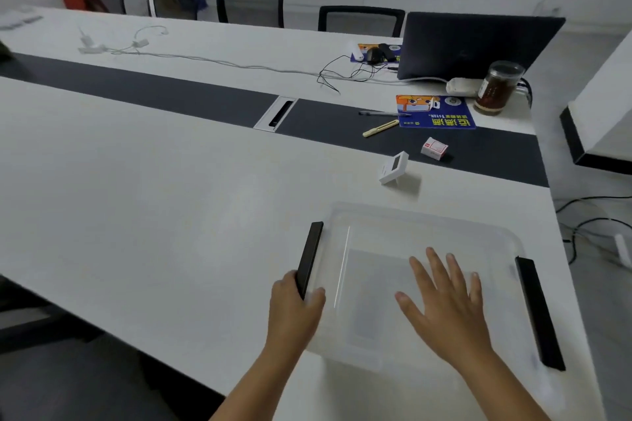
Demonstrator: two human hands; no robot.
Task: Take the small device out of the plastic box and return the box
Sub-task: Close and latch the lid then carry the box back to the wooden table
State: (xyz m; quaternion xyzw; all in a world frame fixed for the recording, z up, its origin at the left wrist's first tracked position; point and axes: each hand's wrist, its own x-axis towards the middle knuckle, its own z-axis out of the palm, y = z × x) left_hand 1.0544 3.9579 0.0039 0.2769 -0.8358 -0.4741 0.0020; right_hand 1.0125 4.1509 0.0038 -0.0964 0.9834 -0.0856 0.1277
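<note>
A clear plastic box (376,236) with two black side handles sits on the white table near its front right corner. My left hand (295,311) grips the box's left black handle (309,258). Above the box's open inside hovers my right hand (448,304), fingers spread and holding nothing. The small white device (394,168) with a grey screen stands upright on the table just beyond the box's far edge, apart from it. The box looks empty inside.
A small white-and-red carton (434,148), a cream pen (380,128), a blue card (436,112), a jar (497,87) and a dark laptop (475,44) lie farther back right. Cables run across the far table. The table's right edge (561,236) is close to the box.
</note>
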